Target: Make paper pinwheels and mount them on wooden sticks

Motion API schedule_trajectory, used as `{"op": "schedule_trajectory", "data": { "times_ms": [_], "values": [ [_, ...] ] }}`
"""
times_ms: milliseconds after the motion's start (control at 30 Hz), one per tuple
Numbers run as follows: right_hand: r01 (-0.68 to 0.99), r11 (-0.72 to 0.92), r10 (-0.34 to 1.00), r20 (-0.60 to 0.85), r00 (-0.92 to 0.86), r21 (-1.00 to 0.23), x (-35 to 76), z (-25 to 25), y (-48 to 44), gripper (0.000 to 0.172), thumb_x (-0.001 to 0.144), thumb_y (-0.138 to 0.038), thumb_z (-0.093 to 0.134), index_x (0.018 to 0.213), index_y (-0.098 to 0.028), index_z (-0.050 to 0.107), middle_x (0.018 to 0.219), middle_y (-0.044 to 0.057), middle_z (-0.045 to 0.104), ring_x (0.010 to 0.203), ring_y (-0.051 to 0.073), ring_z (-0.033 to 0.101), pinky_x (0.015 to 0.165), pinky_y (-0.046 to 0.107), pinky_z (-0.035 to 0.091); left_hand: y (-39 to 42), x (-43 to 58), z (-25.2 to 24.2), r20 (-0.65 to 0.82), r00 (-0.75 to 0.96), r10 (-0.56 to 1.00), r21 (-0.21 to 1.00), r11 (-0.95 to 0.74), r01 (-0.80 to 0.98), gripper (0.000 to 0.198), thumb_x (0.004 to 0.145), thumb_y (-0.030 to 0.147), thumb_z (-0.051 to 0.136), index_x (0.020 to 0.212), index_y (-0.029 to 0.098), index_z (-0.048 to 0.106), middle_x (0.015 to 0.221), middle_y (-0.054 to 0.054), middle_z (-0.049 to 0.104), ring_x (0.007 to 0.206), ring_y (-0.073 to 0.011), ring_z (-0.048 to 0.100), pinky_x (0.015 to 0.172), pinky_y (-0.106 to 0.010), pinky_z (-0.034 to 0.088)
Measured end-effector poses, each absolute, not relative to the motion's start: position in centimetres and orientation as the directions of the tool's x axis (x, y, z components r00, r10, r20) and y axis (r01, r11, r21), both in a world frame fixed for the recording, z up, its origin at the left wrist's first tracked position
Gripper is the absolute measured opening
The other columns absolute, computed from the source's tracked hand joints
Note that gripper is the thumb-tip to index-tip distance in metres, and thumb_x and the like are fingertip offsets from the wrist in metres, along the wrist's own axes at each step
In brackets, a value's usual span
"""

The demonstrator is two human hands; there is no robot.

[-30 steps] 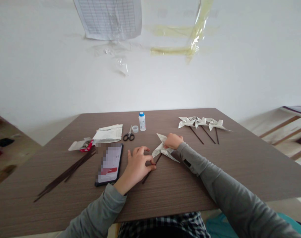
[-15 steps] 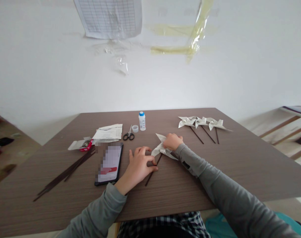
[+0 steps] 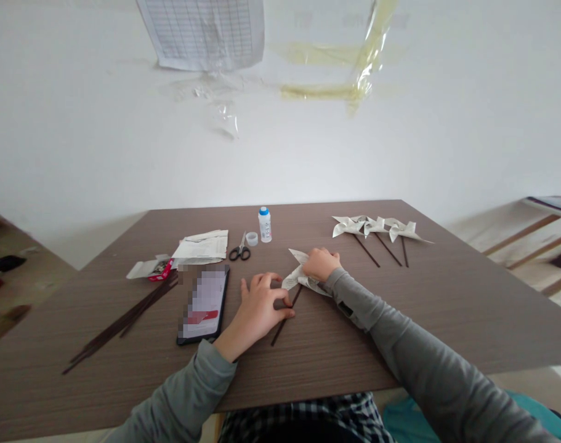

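Note:
A paper pinwheel [image 3: 297, 275] folded from printed pages lies on the brown table [image 3: 446, 307] in front of me, on a thin dark stick [image 3: 284, 319]. My right hand [image 3: 321, 263] is closed over the middle of the pinwheel, pressing it down. Just left of it, my left hand [image 3: 259, 307] pinches the stick below the paper with thumb and fingers curled.
Three finished pinwheels [image 3: 377, 229] lie at the back right. A glue bottle [image 3: 264, 224], a tape roll [image 3: 252, 239], scissors [image 3: 240, 250] and printed paper sheets [image 3: 202, 247] sit at the back. A phone [image 3: 203, 304], a red box [image 3: 153, 269] and several dark sticks [image 3: 123, 320] lie to the left.
The pinwheel and its stick have shifted a little away from me under both hands. Everything else on the table stays where it was.

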State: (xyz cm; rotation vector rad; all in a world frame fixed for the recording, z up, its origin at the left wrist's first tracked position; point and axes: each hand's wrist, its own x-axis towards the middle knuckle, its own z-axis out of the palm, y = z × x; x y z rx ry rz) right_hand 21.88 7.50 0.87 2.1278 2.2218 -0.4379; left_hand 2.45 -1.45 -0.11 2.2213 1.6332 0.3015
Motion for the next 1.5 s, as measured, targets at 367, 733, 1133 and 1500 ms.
{"op": "schedule_trajectory", "data": {
  "times_ms": [367, 733, 1133, 1500],
  "values": [
    [0.967, 0.04, 0.973, -0.209, -0.095, -0.25, 23.1, 0.5, 7.8, 0.033, 0.096, -0.026, 0.076, 0.124, -0.023, 0.092, 0.136, 0.018, 0.087, 0.143, 0.041, 0.074, 0.121, 0.051, 0.053, -1.6, 2.1, 0.3, -0.033, 0.294, 0.955, 0.417, -0.254, 0.873, 0.012, 0.088, 0.022, 0.102, 0.093, 0.028, 0.093, 0.155, -0.012, 0.077, 0.16, -0.0472, 0.06, 0.137, -0.092, 0.028],
    [0.879, 0.21, 0.953, -0.112, -0.282, -0.428, 25.7, -0.8, 8.7, 0.011, 0.096, -0.035, 0.087, 0.098, -0.025, 0.088, 0.096, 0.003, 0.085, 0.098, 0.027, 0.079, 0.088, 0.033, 0.051, -1.9, 1.8, 0.1, -0.018, 0.313, 0.95, 0.43, -0.275, 0.86, 0.017, 0.09, 0.023, 0.101, 0.104, 0.029, 0.093, 0.154, -0.012, 0.077, 0.159, -0.0455, 0.061, 0.136, -0.094, 0.028],
    [0.734, 0.324, 0.943, 0.146, -0.297, -0.597, 27.4, -4.2, 9.0, 0.044, 0.099, -0.027, 0.084, 0.142, -0.024, 0.078, 0.114, 0.007, 0.088, 0.107, 0.028, 0.081, 0.104, 0.042, 0.057, -1.9, 1.8, -0.7, 0.038, 0.326, 0.944, 0.394, -0.314, 0.864, 0.024, 0.097, 0.025, 0.095, 0.118, 0.037, 0.095, 0.156, -0.011, 0.074, 0.158, -0.0468, 0.061, 0.135, -0.097, 0.026],
    [0.757, 0.468, 0.873, 0.373, -0.315, -0.457, 27.9, -3.1, 5.8, 0.029, 0.107, -0.031, 0.075, 0.134, -0.026, 0.084, 0.134, 0.011, 0.082, 0.135, 0.033, 0.071, 0.127, 0.053, 0.048, -2.0, 1.8, -0.8, -0.01, 0.298, 0.955, 0.292, -0.282, 0.914, 0.044, 0.113, 0.027, 0.07, 0.149, 0.048, 0.084, 0.173, -0.013, 0.062, 0.165, -0.0454, 0.05, 0.135, -0.094, 0.029]
  ]
}}
